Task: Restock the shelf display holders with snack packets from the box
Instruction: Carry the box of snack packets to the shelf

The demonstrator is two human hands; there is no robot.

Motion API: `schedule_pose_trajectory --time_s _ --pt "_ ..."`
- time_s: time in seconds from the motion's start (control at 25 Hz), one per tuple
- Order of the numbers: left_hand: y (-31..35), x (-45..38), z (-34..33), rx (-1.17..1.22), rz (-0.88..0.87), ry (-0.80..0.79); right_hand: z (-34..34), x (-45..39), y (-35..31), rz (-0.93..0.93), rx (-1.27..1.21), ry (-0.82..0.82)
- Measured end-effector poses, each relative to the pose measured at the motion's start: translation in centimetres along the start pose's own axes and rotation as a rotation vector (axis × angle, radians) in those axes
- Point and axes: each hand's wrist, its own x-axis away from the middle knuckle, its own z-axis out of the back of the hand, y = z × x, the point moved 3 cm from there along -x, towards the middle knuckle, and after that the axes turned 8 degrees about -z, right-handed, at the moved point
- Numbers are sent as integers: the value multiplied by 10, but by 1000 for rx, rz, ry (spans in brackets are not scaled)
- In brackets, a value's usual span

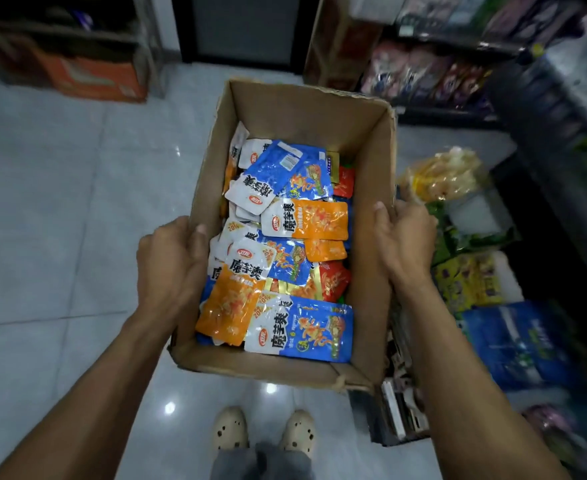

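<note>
Head view, box: cardboard box [368, 188] held above the floor tiles [60, 188], open top up so the packets stay in
Hands: left hand [167, 261] and right hand [402, 237] grip opposite side walls, thumbs over the rims; balanced carry
Packets: snack packets [285, 237] heaped loose inside
Shelf: shelves [458, 74] far right, well apart

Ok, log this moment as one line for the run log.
phase: carrying | left hand: grips box side | right hand: grips opposite side | cardboard box: held above floor | snack packets: inside box, none taken
</note>
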Motion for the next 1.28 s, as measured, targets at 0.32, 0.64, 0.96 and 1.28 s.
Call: schedule_pose_trajectory --time_s 0.32,0.64,0.96,1.28 --pt "58 -90 78 -1 12 79 40 -65 -105 4 -33 56" --pt "40 -219 -2 -5 93 -9 -26 -188 -112 -124 41 -3" --pt "73 -401 -86 -19 3 -156 -62 -344 -118 -277 48 -5" --pt "127 -604 -216 52 -184 -292 -86 -532 -107 -450 57 157"
